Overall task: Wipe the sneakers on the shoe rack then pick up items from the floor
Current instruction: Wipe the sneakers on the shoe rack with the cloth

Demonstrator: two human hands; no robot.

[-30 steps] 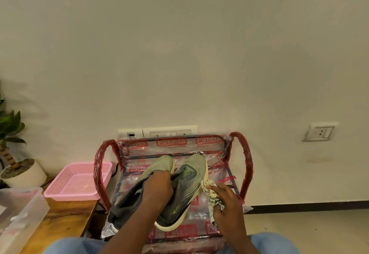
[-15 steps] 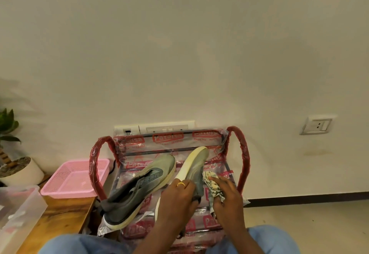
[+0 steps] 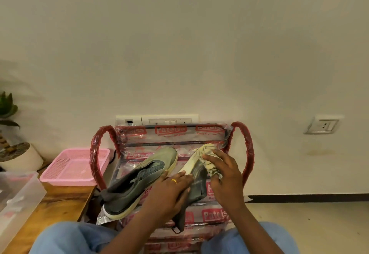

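on the rack (image 3: 247, 154), left hand (image 3: 171, 192) grips the sneaker (image 3: 196, 182) tipped on edge, toe toward the wall. right hand (image 3: 225, 176) clutches the cloth (image 3: 209, 162) against the toe (far end), so the wipe likely runs heelward.

Shoe rack (image 3: 171, 145) sits against the wall, switch panel (image 3: 167, 120) right behind its far rail. First sneaker (image 3: 139, 182) lies on the rack's left side. Second sneaker (image 3: 196, 184) is tipped on edge just right of it, between the left hand (image 3: 169, 192) and right hand (image 3: 225, 178), cloth (image 3: 209, 164) on its far end. Left of the rack there's a tabletop (image 3: 60, 203) with a basket (image 3: 73, 166), a storage bin (image 3: 18, 193) nearer, and a potted plant (image 3: 20, 158) farther back. Wall socket (image 3: 321, 126) is off to the right.
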